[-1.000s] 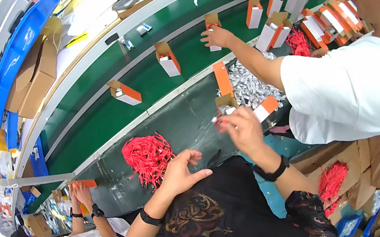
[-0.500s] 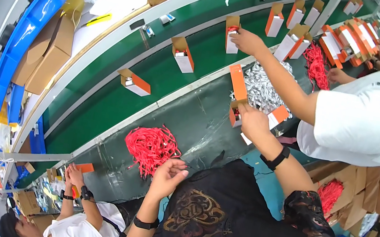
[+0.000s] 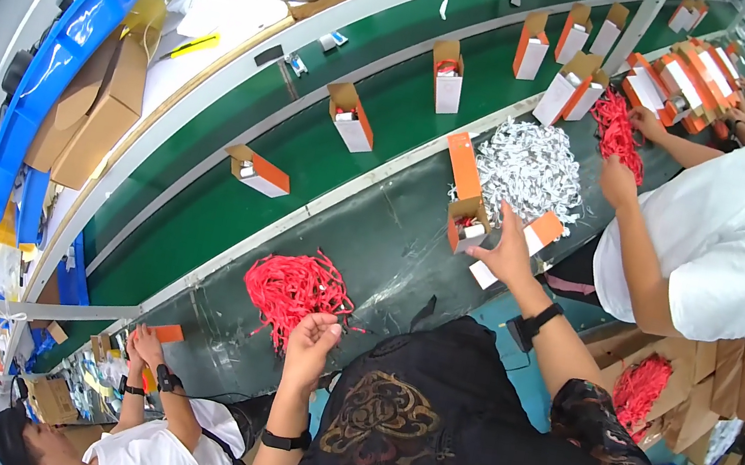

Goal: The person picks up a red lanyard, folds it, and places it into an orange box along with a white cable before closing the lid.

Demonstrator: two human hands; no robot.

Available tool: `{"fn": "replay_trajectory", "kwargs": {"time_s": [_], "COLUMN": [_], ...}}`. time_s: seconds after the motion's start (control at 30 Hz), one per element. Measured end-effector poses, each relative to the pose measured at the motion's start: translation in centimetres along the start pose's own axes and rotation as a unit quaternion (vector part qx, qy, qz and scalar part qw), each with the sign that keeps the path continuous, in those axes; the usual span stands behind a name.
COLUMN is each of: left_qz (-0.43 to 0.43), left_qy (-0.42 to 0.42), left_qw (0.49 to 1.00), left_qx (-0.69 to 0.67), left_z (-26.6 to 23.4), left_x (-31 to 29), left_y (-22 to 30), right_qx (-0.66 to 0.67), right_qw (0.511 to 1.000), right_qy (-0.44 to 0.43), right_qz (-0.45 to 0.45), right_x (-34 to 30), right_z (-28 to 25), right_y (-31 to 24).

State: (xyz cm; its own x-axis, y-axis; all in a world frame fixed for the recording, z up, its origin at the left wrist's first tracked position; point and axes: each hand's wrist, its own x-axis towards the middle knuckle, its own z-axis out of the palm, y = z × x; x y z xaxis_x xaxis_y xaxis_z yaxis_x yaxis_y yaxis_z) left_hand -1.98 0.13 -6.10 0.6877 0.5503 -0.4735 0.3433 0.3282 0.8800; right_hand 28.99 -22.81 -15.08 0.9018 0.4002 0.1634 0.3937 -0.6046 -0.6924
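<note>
My right hand (image 3: 513, 250) is open, thumb and fingers apart, at the right side of an open orange-and-white box (image 3: 466, 227). Something red and white shows inside that box, and its long orange flap (image 3: 465, 166) stands up. My left hand (image 3: 310, 346) has its fingertips pinched together at the near edge of a heap of red straps (image 3: 294, 291); whether a strap is between them is hidden. Behind the right hand lies a heap of small silver-white pieces (image 3: 529, 169). Another orange-and-white box (image 3: 544, 229) lies just right of the hand.
Several open boxes stand on the green conveyor belt (image 3: 187, 210) beyond the dark worktable (image 3: 403, 228). At right, a co-worker (image 3: 744, 218) has hands at another red strap heap (image 3: 617, 136). A second person (image 3: 167, 435) sits at lower left.
My right hand has come off the box and spread its fingers. My left hand has shifted left to the red heap. The co-worker's hand has left a belt box for the other red heap.
</note>
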Motion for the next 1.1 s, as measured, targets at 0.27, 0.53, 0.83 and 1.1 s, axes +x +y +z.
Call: {"fn": "replay_trajectory", "kwargs": {"time_s": [0.27,0.53,0.83,1.1], "left_qz": [0.023,0.173,0.069,-0.076], "left_qy": [-0.080,-0.101,-0.097,-0.110], "left_qw": [0.993,0.979,0.954,0.941], "left_qx": [0.083,-0.034,-0.275,-0.310], "left_z": [2.2,6.0,8.2,5.2], "left_x": [2.5,3.5,-0.5,-0.1], "left_y": [1.3,5.4,11.8,11.5], "right_qx": [0.046,0.237,0.303,0.334], "right_qw": [0.985,0.927,0.910,0.865], "right_qy": [-0.145,-0.235,-0.057,-0.162], "right_qz": [-0.086,-0.172,-0.276,-0.339], "right_x": [2.3,0.9,-3.1,-2.4], "right_z": [1.4,-5.0,-2.7,-1.0], "right_y": [0.9,-15.0,-21.9,-21.1]}}
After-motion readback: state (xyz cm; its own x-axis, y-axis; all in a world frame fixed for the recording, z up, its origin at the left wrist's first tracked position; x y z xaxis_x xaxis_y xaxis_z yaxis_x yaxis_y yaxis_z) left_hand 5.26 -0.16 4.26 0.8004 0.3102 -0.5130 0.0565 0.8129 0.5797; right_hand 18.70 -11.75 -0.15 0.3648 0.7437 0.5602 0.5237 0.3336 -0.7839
